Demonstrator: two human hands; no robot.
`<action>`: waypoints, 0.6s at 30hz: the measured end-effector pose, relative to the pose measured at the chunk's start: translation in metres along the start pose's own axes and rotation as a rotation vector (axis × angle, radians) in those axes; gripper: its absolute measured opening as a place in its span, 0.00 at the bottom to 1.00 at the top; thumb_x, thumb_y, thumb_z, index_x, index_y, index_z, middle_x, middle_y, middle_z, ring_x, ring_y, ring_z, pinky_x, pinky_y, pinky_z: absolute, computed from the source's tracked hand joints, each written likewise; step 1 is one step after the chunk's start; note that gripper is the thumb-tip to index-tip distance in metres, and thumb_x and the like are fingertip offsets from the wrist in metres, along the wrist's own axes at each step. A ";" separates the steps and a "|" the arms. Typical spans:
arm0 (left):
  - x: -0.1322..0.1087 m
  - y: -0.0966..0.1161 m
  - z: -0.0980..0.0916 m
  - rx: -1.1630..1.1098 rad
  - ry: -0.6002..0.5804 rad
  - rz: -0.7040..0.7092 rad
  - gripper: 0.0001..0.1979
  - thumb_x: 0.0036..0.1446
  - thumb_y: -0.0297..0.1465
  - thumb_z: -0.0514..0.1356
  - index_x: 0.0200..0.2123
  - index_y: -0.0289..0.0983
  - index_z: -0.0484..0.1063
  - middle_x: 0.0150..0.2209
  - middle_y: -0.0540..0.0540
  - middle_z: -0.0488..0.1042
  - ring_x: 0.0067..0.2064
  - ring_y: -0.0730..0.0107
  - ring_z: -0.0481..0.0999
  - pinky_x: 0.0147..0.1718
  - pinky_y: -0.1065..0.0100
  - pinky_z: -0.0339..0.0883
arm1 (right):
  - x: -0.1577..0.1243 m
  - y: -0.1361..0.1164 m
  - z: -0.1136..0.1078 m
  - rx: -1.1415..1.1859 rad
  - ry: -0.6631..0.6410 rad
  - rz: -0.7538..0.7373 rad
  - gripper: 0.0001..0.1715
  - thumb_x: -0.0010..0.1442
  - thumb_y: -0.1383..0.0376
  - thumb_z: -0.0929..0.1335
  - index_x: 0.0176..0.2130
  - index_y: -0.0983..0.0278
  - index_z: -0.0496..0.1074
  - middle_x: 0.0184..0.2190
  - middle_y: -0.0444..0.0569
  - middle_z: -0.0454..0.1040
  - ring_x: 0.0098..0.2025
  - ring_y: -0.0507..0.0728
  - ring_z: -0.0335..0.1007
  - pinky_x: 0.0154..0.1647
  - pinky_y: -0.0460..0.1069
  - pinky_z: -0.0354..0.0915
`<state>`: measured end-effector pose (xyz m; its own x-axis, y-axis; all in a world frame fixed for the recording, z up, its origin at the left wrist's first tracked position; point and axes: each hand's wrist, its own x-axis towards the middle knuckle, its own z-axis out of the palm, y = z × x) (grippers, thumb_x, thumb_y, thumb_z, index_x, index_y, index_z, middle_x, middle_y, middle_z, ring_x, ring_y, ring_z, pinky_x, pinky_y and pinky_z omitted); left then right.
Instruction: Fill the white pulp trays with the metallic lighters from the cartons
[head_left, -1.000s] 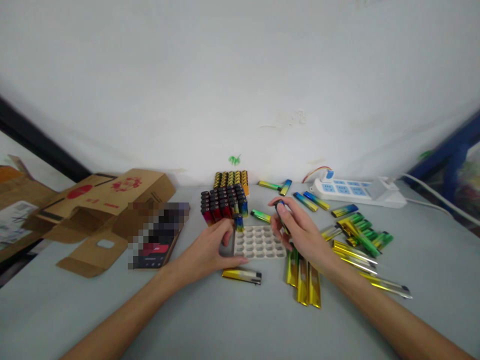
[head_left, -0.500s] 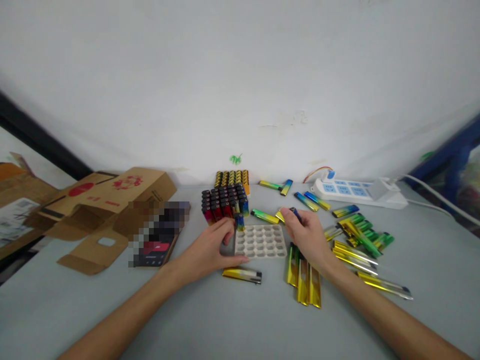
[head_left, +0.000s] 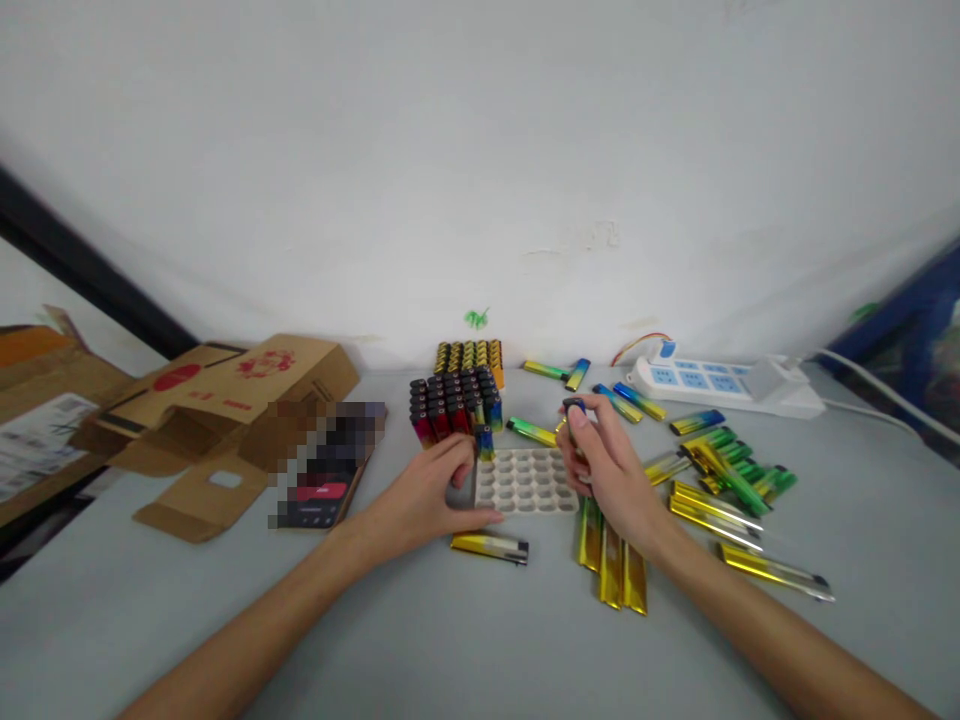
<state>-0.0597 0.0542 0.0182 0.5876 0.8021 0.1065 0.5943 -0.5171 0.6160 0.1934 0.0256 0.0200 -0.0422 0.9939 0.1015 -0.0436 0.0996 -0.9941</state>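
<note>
A white tray [head_left: 525,482] with rows of empty sockets lies on the grey table, one blue-and-gold lighter [head_left: 484,443] standing in its far left corner. My left hand [head_left: 431,493] grips the tray's left edge, fingers curled round it. At the tray's right edge my right hand [head_left: 604,462] pinches a lighter [head_left: 573,410] upright, its dark cap above the fingertips. Behind the tray stand a filled block of red and dark lighters [head_left: 452,405] and a block of gold ones [head_left: 469,356].
Loose gold, green and blue lighters [head_left: 720,470] lie scattered right of the tray, three gold ones [head_left: 611,560] in front, one [head_left: 491,546] near my left wrist. An opened cardboard box [head_left: 225,400] lies left, a white power strip [head_left: 712,382] at the back right.
My right hand picked a lighter off the table beside the tray and has turned it upright, drawing back to the tray's right edge. The left hand has stayed on the tray.
</note>
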 end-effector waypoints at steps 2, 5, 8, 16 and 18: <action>0.000 0.000 -0.001 0.000 0.007 0.002 0.29 0.55 0.44 0.75 0.29 0.42 0.55 0.34 0.53 0.66 0.35 0.66 0.65 0.33 0.67 0.56 | -0.002 0.001 0.001 -0.106 -0.018 -0.062 0.16 0.75 0.47 0.65 0.51 0.54 0.65 0.30 0.39 0.68 0.28 0.53 0.64 0.32 0.49 0.66; 0.000 0.000 -0.003 -0.005 -0.007 0.021 0.30 0.50 0.45 0.76 0.29 0.42 0.55 0.33 0.53 0.66 0.34 0.66 0.65 0.32 0.67 0.56 | -0.003 0.003 0.002 -0.267 -0.091 -0.161 0.15 0.75 0.51 0.66 0.53 0.57 0.70 0.42 0.48 0.74 0.42 0.58 0.75 0.45 0.53 0.73; -0.001 0.000 -0.007 -0.012 -0.036 0.050 0.29 0.48 0.43 0.77 0.31 0.42 0.57 0.32 0.55 0.66 0.33 0.68 0.65 0.32 0.67 0.56 | -0.004 0.002 0.003 -0.307 -0.141 -0.234 0.14 0.73 0.53 0.69 0.52 0.58 0.75 0.49 0.54 0.76 0.52 0.61 0.75 0.48 0.55 0.76; -0.002 -0.003 0.001 -0.020 0.028 0.059 0.32 0.46 0.47 0.78 0.30 0.42 0.56 0.30 0.56 0.64 0.31 0.69 0.64 0.30 0.68 0.54 | -0.005 -0.001 0.012 -0.352 -0.087 -0.269 0.11 0.64 0.58 0.77 0.46 0.57 0.85 0.37 0.48 0.87 0.34 0.60 0.82 0.41 0.55 0.78; -0.001 -0.002 0.005 -0.033 0.051 0.056 0.32 0.46 0.47 0.78 0.30 0.42 0.57 0.30 0.56 0.65 0.32 0.69 0.64 0.31 0.68 0.55 | -0.004 -0.001 0.013 -0.362 -0.095 -0.267 0.11 0.64 0.59 0.77 0.47 0.56 0.86 0.36 0.48 0.87 0.34 0.60 0.83 0.40 0.55 0.79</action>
<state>-0.0590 0.0527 0.0124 0.5902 0.7867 0.1808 0.5421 -0.5523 0.6333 0.1809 0.0206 0.0212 -0.1691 0.9243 0.3420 0.2856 0.3781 -0.8806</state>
